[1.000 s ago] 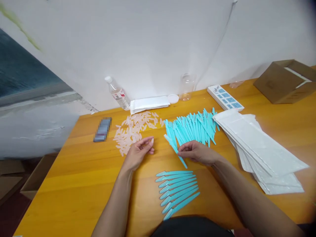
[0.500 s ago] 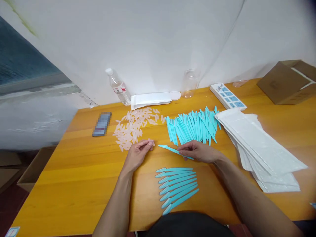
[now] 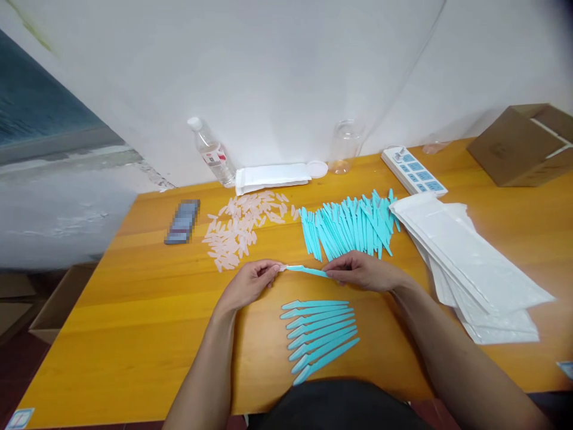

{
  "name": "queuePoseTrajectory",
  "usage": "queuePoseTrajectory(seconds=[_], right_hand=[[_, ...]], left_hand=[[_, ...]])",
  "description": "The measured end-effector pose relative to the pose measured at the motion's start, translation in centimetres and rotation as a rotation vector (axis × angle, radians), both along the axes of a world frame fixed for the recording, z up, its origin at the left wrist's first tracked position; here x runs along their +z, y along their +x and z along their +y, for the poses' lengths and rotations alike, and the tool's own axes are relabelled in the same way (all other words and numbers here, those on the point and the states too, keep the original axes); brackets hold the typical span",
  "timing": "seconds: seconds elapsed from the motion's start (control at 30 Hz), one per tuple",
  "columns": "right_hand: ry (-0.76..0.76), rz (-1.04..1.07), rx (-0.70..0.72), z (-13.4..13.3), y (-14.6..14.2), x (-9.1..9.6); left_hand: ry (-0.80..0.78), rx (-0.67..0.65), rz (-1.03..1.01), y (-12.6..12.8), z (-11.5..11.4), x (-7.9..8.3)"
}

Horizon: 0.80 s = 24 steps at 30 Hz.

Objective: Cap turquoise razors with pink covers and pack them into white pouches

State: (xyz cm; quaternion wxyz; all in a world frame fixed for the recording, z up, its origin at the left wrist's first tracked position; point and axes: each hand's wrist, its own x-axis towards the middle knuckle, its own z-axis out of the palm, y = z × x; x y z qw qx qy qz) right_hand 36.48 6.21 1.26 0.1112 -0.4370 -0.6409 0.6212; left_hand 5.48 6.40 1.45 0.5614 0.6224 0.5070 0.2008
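Observation:
My right hand pinches the handle of a turquoise eyebrow razor, its blade end pointing left. Between the thumb and fingers of my left hand is a small translucent blade cap, which meets the razor's tip; how far it is over the blade cannot be told. Below both hands, several capped eyebrow razors lie side by side in a row, blade ends to the left. A heap of turquoise razors lies beyond my right hand. Loose pinkish caps are scattered beyond my left.
White plastic bags lie at the right, near a power strip and a cardboard box. Along the wall stand a water bottle and a clear jar. A phone lies at the left.
My hands have come closer together. The cap in my left hand and the razor's blade end, apart before, now meet. The view has shifted slightly.

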Motion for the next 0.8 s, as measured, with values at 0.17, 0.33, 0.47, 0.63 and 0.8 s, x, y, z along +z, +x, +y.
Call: queuePoseTrajectory(seconds=[0.17,0.33,0.47,0.63,0.8], right_hand=[[-0.013,0.012,0.009,0.0,0.0,0.1],[-0.017,0.037,0.036,0.0,-0.1,0.4],[-0.022,0.051,0.024,-0.1,-0.1,0.4],[-0.036,0.05,0.023,-0.1,-0.1,0.2],[0.007,0.043,0.064,0.0,-0.2,0.3]], left_hand=[[0.008,-0.002,0.03,-0.3,0.0,-0.1],[0.005,-0.049,0.034,0.5,-0.3,0.0],[0.01,-0.048,0.02,0.5,-0.3,0.2],[0.032,-0.022,0.019,0.1,-0.2,0.4],[0.045,-0.066,0.027,1.7,-0.7,0.2]])
